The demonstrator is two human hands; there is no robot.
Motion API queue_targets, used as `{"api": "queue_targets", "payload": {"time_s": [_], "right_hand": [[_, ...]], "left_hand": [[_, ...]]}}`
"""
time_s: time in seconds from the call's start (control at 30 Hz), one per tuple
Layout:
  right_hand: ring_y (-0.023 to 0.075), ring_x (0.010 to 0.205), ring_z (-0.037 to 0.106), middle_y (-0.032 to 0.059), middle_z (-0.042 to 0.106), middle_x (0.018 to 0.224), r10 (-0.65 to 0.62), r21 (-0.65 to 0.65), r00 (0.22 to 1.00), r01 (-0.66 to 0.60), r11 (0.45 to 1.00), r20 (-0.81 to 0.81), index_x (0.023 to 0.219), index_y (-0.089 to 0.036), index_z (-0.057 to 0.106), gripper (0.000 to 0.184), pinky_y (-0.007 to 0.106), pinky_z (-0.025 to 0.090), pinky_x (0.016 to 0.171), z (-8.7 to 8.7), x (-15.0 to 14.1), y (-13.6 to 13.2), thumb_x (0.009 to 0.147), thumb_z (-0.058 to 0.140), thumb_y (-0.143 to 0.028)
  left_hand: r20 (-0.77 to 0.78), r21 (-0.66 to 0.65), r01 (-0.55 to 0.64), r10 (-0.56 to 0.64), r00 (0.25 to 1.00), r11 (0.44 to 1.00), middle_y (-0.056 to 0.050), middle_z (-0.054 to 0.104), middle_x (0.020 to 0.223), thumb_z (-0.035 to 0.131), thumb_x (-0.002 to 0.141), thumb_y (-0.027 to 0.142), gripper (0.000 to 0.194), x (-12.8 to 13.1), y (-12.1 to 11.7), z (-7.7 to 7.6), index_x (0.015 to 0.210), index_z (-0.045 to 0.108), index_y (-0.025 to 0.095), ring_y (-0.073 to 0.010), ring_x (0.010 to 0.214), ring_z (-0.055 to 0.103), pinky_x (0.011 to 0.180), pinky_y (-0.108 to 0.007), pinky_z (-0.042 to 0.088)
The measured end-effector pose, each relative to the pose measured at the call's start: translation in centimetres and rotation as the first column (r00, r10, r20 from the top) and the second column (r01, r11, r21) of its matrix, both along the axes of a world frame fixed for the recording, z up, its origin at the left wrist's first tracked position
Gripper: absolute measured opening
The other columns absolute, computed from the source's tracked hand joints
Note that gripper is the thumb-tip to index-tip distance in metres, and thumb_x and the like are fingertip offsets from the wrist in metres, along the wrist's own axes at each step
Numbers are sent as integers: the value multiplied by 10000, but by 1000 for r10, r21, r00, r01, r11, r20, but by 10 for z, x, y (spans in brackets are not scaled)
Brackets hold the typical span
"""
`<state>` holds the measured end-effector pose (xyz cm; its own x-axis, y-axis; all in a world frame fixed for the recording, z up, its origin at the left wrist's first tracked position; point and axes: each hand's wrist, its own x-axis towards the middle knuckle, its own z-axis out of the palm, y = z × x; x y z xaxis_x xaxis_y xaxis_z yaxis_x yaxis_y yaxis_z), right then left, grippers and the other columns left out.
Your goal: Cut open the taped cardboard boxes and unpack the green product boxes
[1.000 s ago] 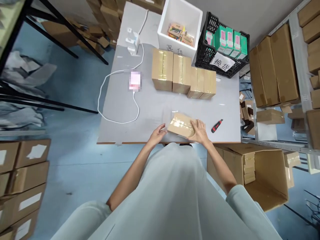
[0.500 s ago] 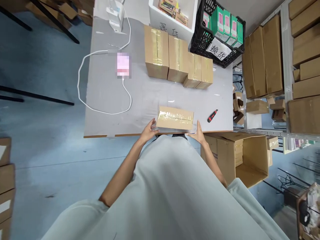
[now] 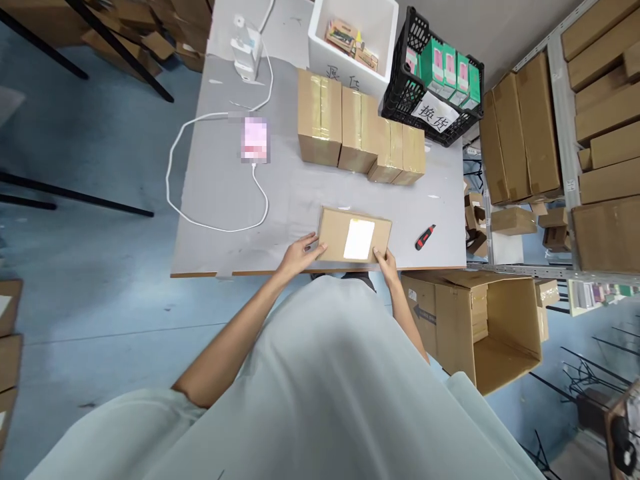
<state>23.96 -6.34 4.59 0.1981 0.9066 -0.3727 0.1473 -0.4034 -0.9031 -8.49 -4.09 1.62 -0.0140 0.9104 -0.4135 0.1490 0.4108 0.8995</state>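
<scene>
A flat brown cardboard box point(image 3: 332, 235) is at the table's near edge, a white label point(image 3: 359, 240) on its upward face. My left hand point(image 3: 300, 256) grips its left end, thumb on the near left corner and fingers at the side. At the right end my right hand point(image 3: 387, 264) has its thumb on the top near the label, with the other fingers round the corner. Whether the box rests on the table or is slightly lifted, I cannot tell. To the right of it lies a red and black box cutter point(image 3: 425, 237).
Several taped cardboard boxes point(image 3: 320, 119) stand in a row behind. At the back are a white foam bin point(image 3: 350, 70) and a black crate point(image 3: 434, 127) with green packs. A white cable point(image 3: 200, 225) loops on the left. Below the right edge sits a large open carton point(image 3: 505, 333).
The box has been turned over: its taped face was up, and now the labelled face is. My right hand let go of it, then took hold again at the right end.
</scene>
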Motion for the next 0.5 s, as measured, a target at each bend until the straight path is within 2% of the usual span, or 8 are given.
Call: {"api": "queue_targets", "payload": {"time_s": [0.07, 0.17, 0.33, 0.5], "right_hand": [[358, 1418, 742, 191, 802, 1499, 1, -8, 1000, -1, 1000, 2, 1402, -155, 771, 775, 511, 579, 1274, 3, -2, 9, 924, 798, -765], [352, 1445, 732, 211, 800, 1493, 2, -15, 1000, -2, 1000, 31, 1437, -133, 748, 808, 517, 561, 1300, -1, -9, 18, 954, 778, -781], [339, 1498, 700, 223, 762, 1551, -11, 35, 998, 9, 999, 70, 1536, -141, 660, 909, 517, 507, 1348, -15, -16, 20, 975, 707, -856], [339, 1494, 700, 260, 721, 1600, -35, -1, 993, 35, 999, 109, 1541, -118, 624, 1022, 487, 522, 1333, -21, -15, 19, 927, 682, -933]], "left_hand": [[-17, -4, 36, -36, 999, 999, -156, 802, 1493, 816, 854, 696, 694, 4, 7, 3, 1311, 863, 176, -365, 1379, 753, 1198, -426, 590], [-25, -59, 58, -59, 998, 997, -127, 881, 1271, 786, 870, 703, 644, 13, 16, 4, 1228, 869, 174, -366, 1252, 800, 1135, -418, 614], [53, -104, 64, -58, 997, 993, -116, 885, 1251, 858, 816, 682, 637, 13, 24, 1, 1176, 858, 156, -355, 1246, 803, 1099, -404, 634], [100, -158, 35, -19, 995, 987, -153, 873, 1278, 940, 728, 705, 723, 8, 26, -1, 1159, 853, 132, -383, 1269, 799, 1105, -418, 644]]}}
